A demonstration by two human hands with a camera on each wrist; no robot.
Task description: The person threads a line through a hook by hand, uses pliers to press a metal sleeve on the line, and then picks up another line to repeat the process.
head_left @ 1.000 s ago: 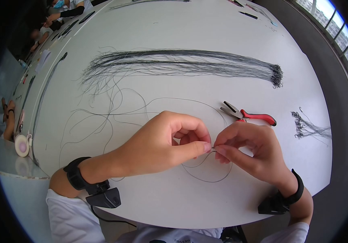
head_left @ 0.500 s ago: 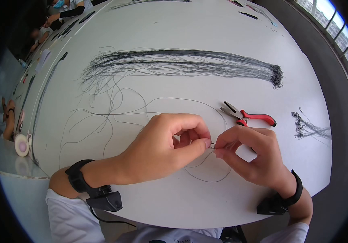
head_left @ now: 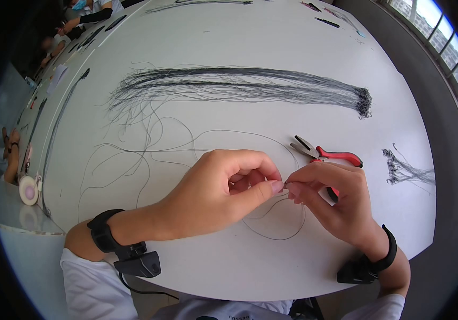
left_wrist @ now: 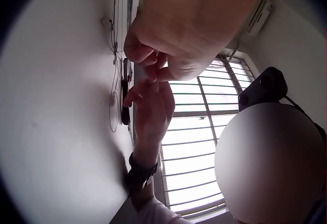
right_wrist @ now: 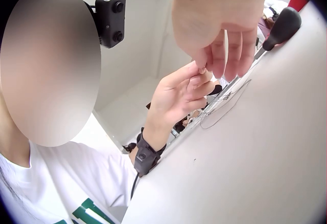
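My left hand (head_left: 229, 194) and right hand (head_left: 338, 200) meet fingertip to fingertip low over the white table. Thumb and forefinger of the left pinch a thin dark wire (head_left: 278, 239), whose loose loop lies on the tabletop below. Between the right thumb and forefinger is a small dark metal piece (head_left: 286, 184), mostly covered by the fingertips; its exact kind I cannot tell. In the right wrist view the other right fingers hang down, and the left hand (right_wrist: 176, 96) comes in from below. Red-handled pliers (head_left: 341, 156) lie with jaws apart just beyond the right hand.
A long bundle of dark wires (head_left: 239, 81), looped at its right end, stretches across the table. More wires with small loops (head_left: 399, 168) lie at the right. Loose strands (head_left: 133, 152) curl left of my hands. A tape roll (head_left: 29, 190) stands far left; other people sit beyond.
The right fingertips have shifted slightly right and up, and the small dark piece that showed between both hands is now largely covered. The left hand has barely moved.
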